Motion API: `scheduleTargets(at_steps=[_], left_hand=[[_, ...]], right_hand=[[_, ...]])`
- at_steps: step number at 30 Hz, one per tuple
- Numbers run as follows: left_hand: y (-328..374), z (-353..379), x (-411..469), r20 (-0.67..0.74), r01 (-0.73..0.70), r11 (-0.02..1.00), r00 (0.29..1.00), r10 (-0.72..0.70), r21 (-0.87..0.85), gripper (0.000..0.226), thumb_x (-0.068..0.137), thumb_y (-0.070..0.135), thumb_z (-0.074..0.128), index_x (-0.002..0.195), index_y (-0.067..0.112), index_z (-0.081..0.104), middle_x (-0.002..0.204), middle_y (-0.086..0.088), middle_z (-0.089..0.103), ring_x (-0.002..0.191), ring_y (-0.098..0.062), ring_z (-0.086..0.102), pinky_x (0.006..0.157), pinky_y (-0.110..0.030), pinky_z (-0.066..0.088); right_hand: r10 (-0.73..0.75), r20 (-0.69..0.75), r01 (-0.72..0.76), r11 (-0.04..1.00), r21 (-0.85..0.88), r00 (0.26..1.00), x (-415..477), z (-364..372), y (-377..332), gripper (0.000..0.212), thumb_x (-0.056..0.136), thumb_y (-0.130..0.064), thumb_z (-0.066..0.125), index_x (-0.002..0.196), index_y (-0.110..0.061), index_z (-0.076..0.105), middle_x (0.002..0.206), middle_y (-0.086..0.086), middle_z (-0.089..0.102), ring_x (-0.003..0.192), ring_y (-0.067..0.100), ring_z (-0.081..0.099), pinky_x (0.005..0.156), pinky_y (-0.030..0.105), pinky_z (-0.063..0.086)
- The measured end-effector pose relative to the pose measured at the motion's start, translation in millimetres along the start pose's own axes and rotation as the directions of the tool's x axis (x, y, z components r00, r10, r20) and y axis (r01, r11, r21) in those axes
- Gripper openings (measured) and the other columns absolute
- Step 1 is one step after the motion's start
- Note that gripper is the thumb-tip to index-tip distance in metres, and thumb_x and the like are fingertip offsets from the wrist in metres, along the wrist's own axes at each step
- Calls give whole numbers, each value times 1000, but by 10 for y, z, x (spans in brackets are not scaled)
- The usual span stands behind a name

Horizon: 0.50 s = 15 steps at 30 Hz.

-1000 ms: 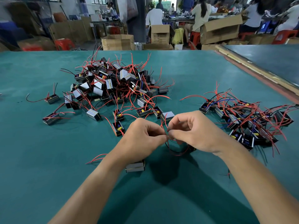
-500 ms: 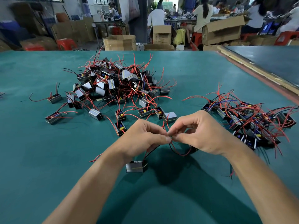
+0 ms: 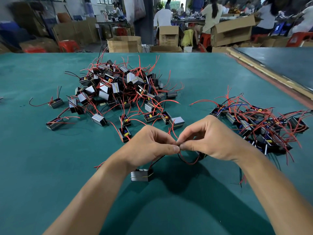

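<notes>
My left hand [image 3: 149, 146] and my right hand [image 3: 213, 139] meet at the fingertips above the green table [image 3: 50, 167], and each pinches the end of a thin red wire [image 3: 186, 161] that loops down between them. A small grey-and-black module [image 3: 142, 175] lies on the table under my left wrist, with a black lead running up from it to my fingers. Another module sits mostly hidden under my right hand. A large pile of such modules with red leads [image 3: 122, 89] lies beyond my hands at centre left. A smaller pile [image 3: 260, 122] lies to the right.
Loose single modules [image 3: 55, 102] are scattered left of the big pile. A wooden strip [image 3: 271, 77] borders the table on the right. Cardboard boxes [image 3: 124, 44], red stools and several seated people fill the workshop behind the table's far edge.
My hands have stayed together at the wire ends, with only small finger shifts. The module under my left wrist has come a little further into view.
</notes>
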<state>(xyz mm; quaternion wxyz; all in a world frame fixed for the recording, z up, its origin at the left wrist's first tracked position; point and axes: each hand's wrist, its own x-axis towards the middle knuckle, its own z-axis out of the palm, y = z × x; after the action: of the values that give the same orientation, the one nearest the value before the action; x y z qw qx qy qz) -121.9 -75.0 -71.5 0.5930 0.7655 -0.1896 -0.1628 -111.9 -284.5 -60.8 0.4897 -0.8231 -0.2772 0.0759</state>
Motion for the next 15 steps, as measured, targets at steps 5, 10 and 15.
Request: scheduleTargets(at_steps=[5, 10, 15], left_hand=[[10, 34, -5, -79, -79, 993, 993, 86, 93, 9, 78, 17, 75, 75, 9, 77, 58, -8, 62, 57, -13, 44, 57, -25, 34], [6, 143, -9, -195, -184, 938, 949, 247, 295, 10, 80, 10, 73, 71, 12, 76, 49, 6, 52, 47, -5, 37, 47, -19, 31], [-19, 194, -1, -134, -276, 675, 862, 488, 684, 13, 77, 17, 68, 65, 15, 71, 50, 4, 47, 47, -13, 41, 47, -27, 37]], right_hand=[[57, 51, -58, 998, 26, 997, -6, 24, -18, 6, 82, -17, 69, 79, -20, 73, 68, -8, 70, 61, 4, 59, 61, 15, 46], [163, 50, -167, 982, 90, 985, -16, -1, -26, 19, 89, -5, 68, 74, -16, 71, 64, -5, 67, 57, 10, 56, 57, 19, 46], [293, 67, -298, 950, 93, 954, -7, 42, -41, 27, 91, -1, 65, 69, -16, 70, 64, -2, 66, 56, 8, 52, 52, 18, 46]])
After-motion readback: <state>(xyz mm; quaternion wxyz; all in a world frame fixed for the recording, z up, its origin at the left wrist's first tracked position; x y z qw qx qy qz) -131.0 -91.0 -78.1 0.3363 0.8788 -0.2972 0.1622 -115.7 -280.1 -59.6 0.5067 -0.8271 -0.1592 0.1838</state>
